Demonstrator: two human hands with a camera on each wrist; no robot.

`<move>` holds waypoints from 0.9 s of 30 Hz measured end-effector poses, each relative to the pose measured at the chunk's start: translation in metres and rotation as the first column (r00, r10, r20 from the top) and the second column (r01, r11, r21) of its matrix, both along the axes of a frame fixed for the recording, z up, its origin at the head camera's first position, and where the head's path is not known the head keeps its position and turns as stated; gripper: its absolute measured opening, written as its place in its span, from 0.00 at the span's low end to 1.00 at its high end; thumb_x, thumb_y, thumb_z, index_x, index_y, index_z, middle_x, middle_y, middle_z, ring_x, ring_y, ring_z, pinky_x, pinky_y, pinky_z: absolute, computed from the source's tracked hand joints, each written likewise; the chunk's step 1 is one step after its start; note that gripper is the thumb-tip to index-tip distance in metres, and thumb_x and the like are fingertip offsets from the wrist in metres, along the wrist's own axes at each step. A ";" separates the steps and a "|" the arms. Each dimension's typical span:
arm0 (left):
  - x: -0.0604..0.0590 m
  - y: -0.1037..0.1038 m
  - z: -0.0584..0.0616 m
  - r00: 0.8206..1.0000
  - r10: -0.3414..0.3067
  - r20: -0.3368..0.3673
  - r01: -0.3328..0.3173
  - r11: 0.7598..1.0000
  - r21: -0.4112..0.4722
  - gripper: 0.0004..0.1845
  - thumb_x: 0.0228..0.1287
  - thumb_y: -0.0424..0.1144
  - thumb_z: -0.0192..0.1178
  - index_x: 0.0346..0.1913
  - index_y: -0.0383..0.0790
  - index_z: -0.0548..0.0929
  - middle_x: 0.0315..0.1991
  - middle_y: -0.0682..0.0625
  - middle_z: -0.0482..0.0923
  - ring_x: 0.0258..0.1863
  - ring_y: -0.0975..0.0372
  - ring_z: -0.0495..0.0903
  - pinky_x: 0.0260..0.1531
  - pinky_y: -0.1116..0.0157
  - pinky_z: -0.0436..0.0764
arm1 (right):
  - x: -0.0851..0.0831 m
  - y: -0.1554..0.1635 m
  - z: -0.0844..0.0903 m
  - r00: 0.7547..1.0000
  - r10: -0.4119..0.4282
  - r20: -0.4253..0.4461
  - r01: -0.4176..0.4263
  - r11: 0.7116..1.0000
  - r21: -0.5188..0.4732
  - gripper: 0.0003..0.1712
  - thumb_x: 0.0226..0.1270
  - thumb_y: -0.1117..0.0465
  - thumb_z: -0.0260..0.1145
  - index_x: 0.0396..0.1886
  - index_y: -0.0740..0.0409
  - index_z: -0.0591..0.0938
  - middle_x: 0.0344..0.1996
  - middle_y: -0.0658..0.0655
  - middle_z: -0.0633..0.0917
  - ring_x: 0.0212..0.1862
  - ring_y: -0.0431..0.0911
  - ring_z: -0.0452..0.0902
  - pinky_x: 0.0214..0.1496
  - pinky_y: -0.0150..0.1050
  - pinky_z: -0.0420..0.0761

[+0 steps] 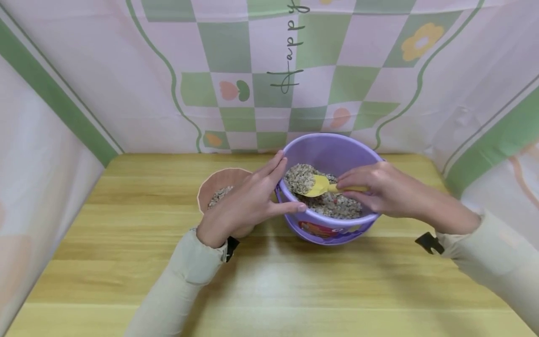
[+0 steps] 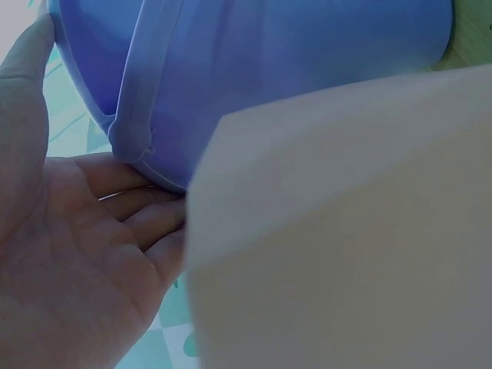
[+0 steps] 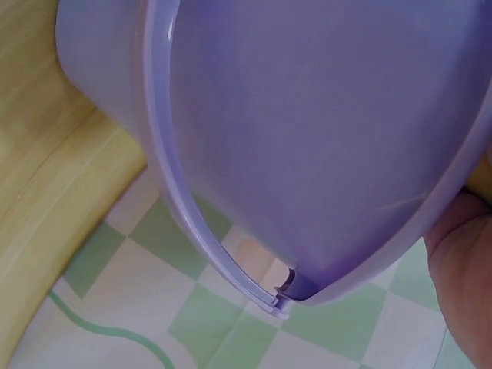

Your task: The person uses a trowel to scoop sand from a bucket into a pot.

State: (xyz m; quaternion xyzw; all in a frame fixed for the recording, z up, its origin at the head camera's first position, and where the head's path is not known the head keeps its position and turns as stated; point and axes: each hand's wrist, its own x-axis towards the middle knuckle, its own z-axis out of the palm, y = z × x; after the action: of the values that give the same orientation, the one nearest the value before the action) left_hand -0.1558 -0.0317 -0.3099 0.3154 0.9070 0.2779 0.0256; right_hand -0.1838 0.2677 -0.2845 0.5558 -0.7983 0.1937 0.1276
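Observation:
A purple bucket [image 1: 332, 146] stands on the table with grey-beige gravel-like grains [image 1: 337, 208] inside. My right hand [image 1: 379, 187] pinches the handle of a small yellow shovel [image 1: 319, 186] over the bucket; a heap of grains lies on its blade. Against the left side of the rim, my left hand [image 1: 252, 199] rests with its fingers stretched out and its thumb along the near edge. Seen from the left wrist, that hand's fingers [image 2: 131, 207] touch the bucket [image 2: 254, 61] beside its handle. The right wrist view has the bucket wall [image 3: 323, 138] and only part of the right hand [image 3: 465, 269].
Left of the bucket sits a pinkish bowl [image 1: 229, 177] with similar grains in it, partly hidden by the left forearm and hand. Below both is a wood-grain table [image 1: 269, 290]. A green and white checkered cloth [image 1: 269, 56] hangs behind the table's far edge.

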 end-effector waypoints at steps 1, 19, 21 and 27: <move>0.000 0.000 0.000 1.000 0.000 -0.002 0.000 1.000 -0.001 0.58 0.60 0.75 0.52 0.79 0.36 0.48 0.80 0.48 0.34 0.76 0.54 0.52 0.68 0.60 0.66 | 0.000 -0.001 0.000 1.000 -0.001 -0.004 0.001 1.000 -0.002 0.09 0.57 0.66 0.73 0.39 0.60 0.90 0.38 0.55 0.90 0.39 0.50 0.88 0.44 0.38 0.84; -0.001 -0.001 0.000 1.000 -0.004 -0.008 0.004 1.000 0.009 0.58 0.60 0.76 0.49 0.79 0.36 0.47 0.80 0.48 0.34 0.76 0.54 0.51 0.68 0.60 0.65 | 0.003 -0.004 0.002 0.999 0.002 -0.038 -0.003 1.000 -0.027 0.14 0.72 0.55 0.63 0.38 0.60 0.89 0.38 0.56 0.90 0.38 0.49 0.88 0.45 0.34 0.84; -0.001 -0.001 0.000 1.000 -0.003 -0.003 0.003 1.000 0.012 0.58 0.60 0.76 0.50 0.79 0.36 0.47 0.80 0.48 0.34 0.76 0.54 0.51 0.69 0.60 0.65 | 0.003 -0.004 0.001 0.999 0.005 -0.038 -0.007 0.999 -0.040 0.24 0.77 0.48 0.56 0.38 0.60 0.89 0.37 0.57 0.90 0.37 0.49 0.88 0.45 0.31 0.83; 0.000 -0.001 -0.002 1.000 -0.001 -0.002 0.001 1.000 0.013 0.58 0.60 0.76 0.49 0.79 0.37 0.47 0.80 0.49 0.34 0.76 0.54 0.51 0.68 0.60 0.65 | 0.002 -0.004 0.000 0.998 0.012 -0.057 -0.016 0.998 -0.065 0.30 0.79 0.44 0.50 0.37 0.61 0.89 0.37 0.57 0.90 0.36 0.50 0.88 0.43 0.30 0.83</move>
State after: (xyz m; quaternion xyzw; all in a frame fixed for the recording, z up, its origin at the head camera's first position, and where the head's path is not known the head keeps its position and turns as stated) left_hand -0.1563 -0.0327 -0.3115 0.3162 0.9050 0.2836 0.0227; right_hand -0.1823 0.2636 -0.2844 0.5621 -0.7837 0.2049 0.1671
